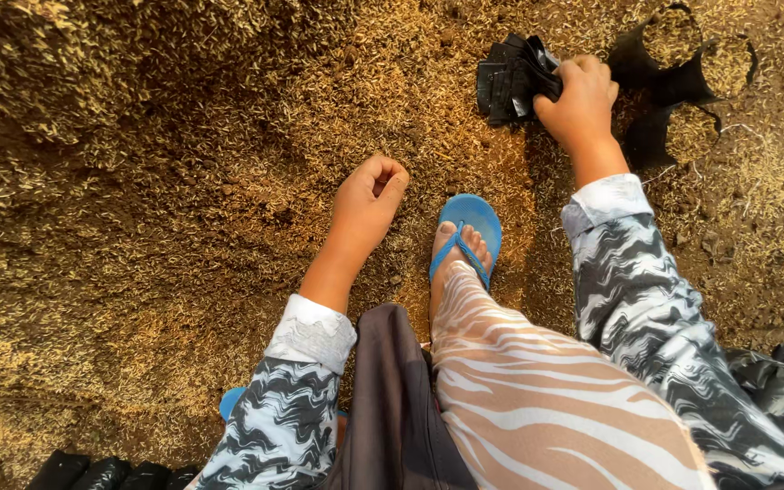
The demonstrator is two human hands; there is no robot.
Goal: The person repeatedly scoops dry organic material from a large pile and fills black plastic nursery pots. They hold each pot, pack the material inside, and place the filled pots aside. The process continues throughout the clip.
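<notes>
right hand grips black bag stack | left hand loosely curled, seemingly empty, well apart

We wear grey-and-white wavy-patterned long sleeves, tan zebra-striped trousers, a dark grey cloth wrap and blue rubber flip-flops.

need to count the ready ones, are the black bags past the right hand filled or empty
Filled. The two open black bags stand upright with husk mix up to their rims. The stack of bags in the right hand is flat and empty.
</notes>
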